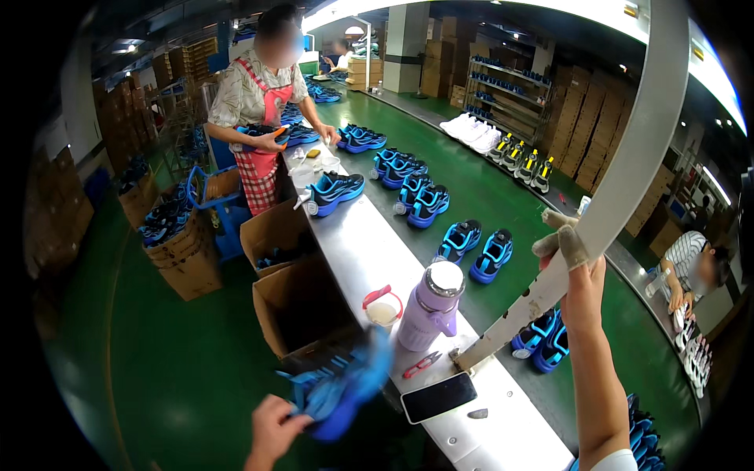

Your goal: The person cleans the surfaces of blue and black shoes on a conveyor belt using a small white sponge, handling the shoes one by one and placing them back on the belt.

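Blurred bright-blue sports shoe (349, 386) pinched in my left hand (275, 430)

My left hand has its thumb and fingers closed on one end of the shoe, which I hold up off the left edge of the long grey metal bench (522, 416), in front of an open brown cardboard box (271, 318). My right hand (577, 263), with greyish covers on some fingertips, is raised at the slanting white-painted metal post (628, 141); I cannot tell whether it grips the post or only rests there.

Between my hands, on the bench, lie a black-screened smartphone (440, 398), a small dark grey piece (477, 414) just beside it, and a pair of red-handled snips (422, 364). Past them an upright lilac bottle with a silver-topped lid (430, 310) stands beside a pale tub with a red handle (382, 312).

To the right of the bench, blue-and-black sports shoes (493, 255) stand in pairs on a green surface. At the bench's far end, a co-worker in a red checked apron (263, 177) holds another shoe (263, 140).
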A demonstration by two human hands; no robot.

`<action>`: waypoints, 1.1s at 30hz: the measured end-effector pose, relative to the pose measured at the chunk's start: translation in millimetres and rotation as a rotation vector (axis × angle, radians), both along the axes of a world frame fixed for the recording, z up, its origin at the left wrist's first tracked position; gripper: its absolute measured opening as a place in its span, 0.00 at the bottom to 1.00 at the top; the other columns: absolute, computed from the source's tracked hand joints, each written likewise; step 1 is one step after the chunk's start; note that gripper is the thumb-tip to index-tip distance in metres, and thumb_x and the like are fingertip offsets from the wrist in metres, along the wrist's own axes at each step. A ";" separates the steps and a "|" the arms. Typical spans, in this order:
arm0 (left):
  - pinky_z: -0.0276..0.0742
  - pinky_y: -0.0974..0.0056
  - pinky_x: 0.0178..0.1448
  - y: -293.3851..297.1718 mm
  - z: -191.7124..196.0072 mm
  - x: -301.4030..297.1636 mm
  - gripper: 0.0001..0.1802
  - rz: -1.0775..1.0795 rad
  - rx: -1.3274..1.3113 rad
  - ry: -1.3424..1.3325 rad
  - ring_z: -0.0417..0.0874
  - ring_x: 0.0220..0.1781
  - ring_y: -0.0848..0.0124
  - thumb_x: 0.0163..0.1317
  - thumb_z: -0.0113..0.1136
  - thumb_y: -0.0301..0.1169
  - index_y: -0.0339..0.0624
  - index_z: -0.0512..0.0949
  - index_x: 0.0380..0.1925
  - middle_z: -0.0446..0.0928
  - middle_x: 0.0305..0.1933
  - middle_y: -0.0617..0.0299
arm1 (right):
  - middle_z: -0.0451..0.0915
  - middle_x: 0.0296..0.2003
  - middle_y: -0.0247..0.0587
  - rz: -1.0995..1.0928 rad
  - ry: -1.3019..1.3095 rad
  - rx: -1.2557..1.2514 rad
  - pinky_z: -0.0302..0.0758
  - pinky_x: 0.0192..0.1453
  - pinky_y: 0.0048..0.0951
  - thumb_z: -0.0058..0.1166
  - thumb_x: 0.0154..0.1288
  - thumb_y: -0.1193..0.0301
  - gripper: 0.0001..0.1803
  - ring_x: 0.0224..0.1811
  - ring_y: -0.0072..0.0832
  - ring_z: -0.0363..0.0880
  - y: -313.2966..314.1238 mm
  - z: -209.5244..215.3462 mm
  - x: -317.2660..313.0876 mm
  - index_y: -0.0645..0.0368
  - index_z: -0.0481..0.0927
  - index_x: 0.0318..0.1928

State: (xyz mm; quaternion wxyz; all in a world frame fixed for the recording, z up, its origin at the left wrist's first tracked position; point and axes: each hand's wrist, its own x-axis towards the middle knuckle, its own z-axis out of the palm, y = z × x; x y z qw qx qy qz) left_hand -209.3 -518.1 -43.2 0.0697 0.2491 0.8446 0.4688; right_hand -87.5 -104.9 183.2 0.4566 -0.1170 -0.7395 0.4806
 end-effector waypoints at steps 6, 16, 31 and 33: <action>0.78 0.57 0.35 106.6 62.5 99.3 0.10 -0.511 0.109 0.177 0.82 0.33 0.55 0.54 0.68 0.37 0.47 0.83 0.34 0.79 0.37 0.57 | 0.80 0.31 0.38 -0.029 0.005 -0.050 0.70 0.37 0.24 0.53 0.70 0.55 0.25 0.32 0.20 0.74 0.0 -0.9 3.5 0.66 0.77 0.54; 0.75 0.49 0.46 181.1 80.4 104.9 0.14 -1.681 -0.004 -0.264 0.81 0.45 0.51 0.61 0.61 0.37 0.36 0.80 0.35 0.78 0.35 0.41 | 0.80 0.30 0.37 -0.119 0.023 -0.088 0.70 0.34 0.22 0.55 0.69 0.56 0.25 0.30 0.19 0.74 -9.6 -5.4 4.6 0.65 0.77 0.55; 0.56 0.45 0.71 341.9 6.7 -391.2 0.22 0.279 -0.490 0.635 0.58 0.74 0.52 0.71 0.42 0.32 0.42 0.70 0.62 0.59 0.74 0.57 | 0.74 0.36 0.36 -0.166 0.122 -0.029 0.60 0.25 0.17 0.48 0.72 0.59 0.24 0.22 0.13 0.63 0.6 -15.3 22.8 0.69 0.74 0.56; 0.55 0.43 0.72 341.1 2.3 -419.5 0.22 0.279 -0.637 0.639 0.52 0.77 0.52 0.70 0.42 0.31 0.44 0.69 0.64 0.55 0.77 0.60 | 0.68 0.27 0.31 -0.309 0.249 -0.045 0.58 0.21 0.16 0.50 0.70 0.58 0.27 0.19 0.12 0.60 1.0 -25.2 9.0 0.71 0.69 0.58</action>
